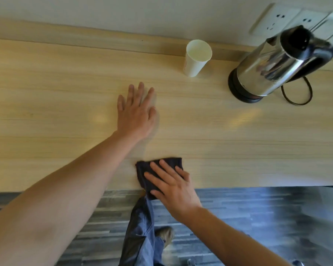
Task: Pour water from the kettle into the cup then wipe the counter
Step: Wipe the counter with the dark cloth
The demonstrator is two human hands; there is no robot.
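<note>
A white paper cup stands upright near the back of the light wooden counter. To its right a steel kettle with a black lid and handle sits on its black base. My left hand lies flat on the counter, fingers spread, holding nothing. My right hand presses flat on a dark folded cloth at the counter's front edge; part of the cloth hangs over the edge.
A black cord loops on the counter beside the kettle base. White wall sockets sit behind the kettle. Below the counter edge are a grey plank floor, my blue trouser leg and a shoe.
</note>
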